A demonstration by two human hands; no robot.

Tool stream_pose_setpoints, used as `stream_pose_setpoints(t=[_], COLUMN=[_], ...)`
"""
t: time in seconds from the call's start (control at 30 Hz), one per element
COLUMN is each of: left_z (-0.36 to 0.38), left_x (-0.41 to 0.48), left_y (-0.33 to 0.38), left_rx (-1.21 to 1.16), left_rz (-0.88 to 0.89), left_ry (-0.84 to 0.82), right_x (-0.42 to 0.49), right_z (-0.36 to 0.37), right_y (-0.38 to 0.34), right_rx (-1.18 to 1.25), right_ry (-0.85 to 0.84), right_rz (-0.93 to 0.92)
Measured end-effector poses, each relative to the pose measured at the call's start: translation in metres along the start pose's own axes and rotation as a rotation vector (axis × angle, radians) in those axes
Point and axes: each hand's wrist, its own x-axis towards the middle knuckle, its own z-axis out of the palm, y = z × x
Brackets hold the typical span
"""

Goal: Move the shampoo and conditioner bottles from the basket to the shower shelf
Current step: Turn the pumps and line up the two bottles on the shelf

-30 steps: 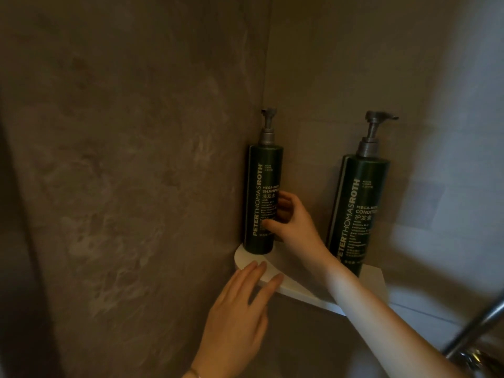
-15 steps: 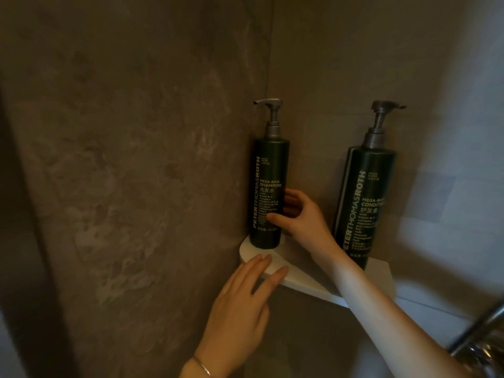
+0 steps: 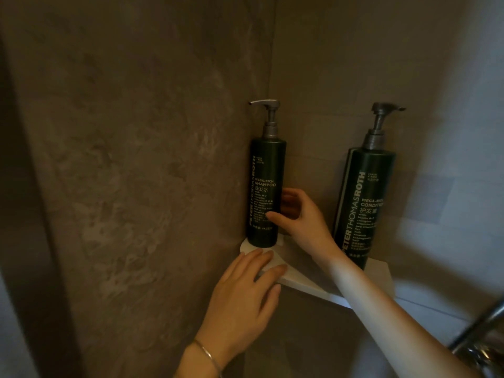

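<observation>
Two dark green pump bottles stand upright on a white corner shelf (image 3: 377,279). The shampoo bottle (image 3: 266,184) is at the left end, close to the left wall, its pump spout pointing left. The conditioner bottle (image 3: 362,203) stands to the right, against the back wall. My right hand (image 3: 300,216) reaches between them and grips the lower part of the shampoo bottle, thumb in front and fingers curled behind it. My left hand (image 3: 242,298) lies flat with straight fingers resting on the shelf's front left edge, just below the shampoo bottle. No basket is in view.
Brown stone walls meet in the corner behind the shelf. A chrome tap and pipe (image 3: 480,339) stick out at the lower right. A paler wall area (image 3: 469,159) lies to the right of the conditioner bottle.
The shampoo bottle has been turned: its pump spout, which faced the camera, now points left. My hands have stayed in place, and the view has shifted slightly.
</observation>
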Motion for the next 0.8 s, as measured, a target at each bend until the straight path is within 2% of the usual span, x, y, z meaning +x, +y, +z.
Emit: stream_pose_setpoints(t=[0.17,0.33,0.5,0.8], left_z=[0.004,0.008,0.015,0.023], left_x=[0.034,0.069,0.073,0.069], left_y=[-0.001,0.005,0.008,0.001], left_rx=[-0.017,-0.023,-0.017,-0.023], left_rz=[-0.075,-0.158,-0.217,-0.237], left_ry=[0.194,0.311,0.339,0.328], right_x=[0.01,0.047,0.087,0.09], right_z=[-0.017,-0.035,-0.035,-0.034], right_y=[-0.047,-0.102,-0.115,-0.116], right_rx=[-0.189,-0.314,-0.488,-0.535], right_ry=[0.12,0.127,0.027,0.138], right_rz=[-0.239,-0.422,-0.436,-0.451])
